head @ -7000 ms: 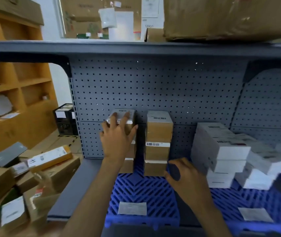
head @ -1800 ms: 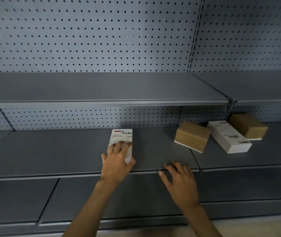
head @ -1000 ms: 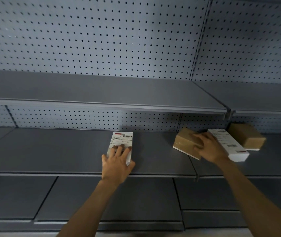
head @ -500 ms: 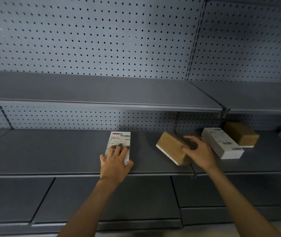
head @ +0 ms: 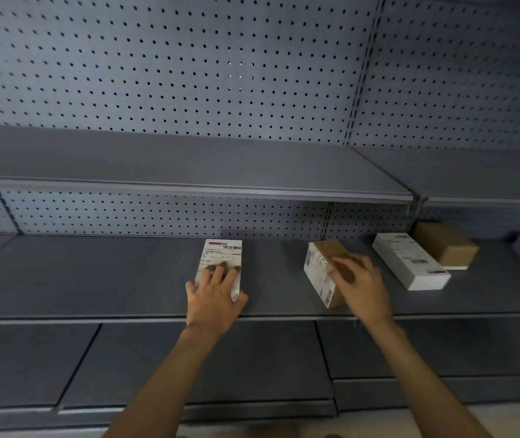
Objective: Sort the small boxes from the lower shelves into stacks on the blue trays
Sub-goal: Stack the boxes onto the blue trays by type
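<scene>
Right hand (head: 360, 286) grips brown box (head: 317, 273), barcodes unreadable; left hand (head: 213, 300) flat on labelled white box (head: 222, 254).

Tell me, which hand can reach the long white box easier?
Probably the right hand: it is nearest the long white box, though gripping a brown box. The left hand is farther away.

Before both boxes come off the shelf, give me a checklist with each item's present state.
1. Right hand grips the brown box: ok.
2. Left hand grips the labelled box: not ok, its fingers only lie flat on top.
3. Brown box apart from the long white box: ok, a gap shows.
4. Both boxes under the hands near the front edge of the shelf: ok.
5. Weight of either box: cannot tell.
</scene>
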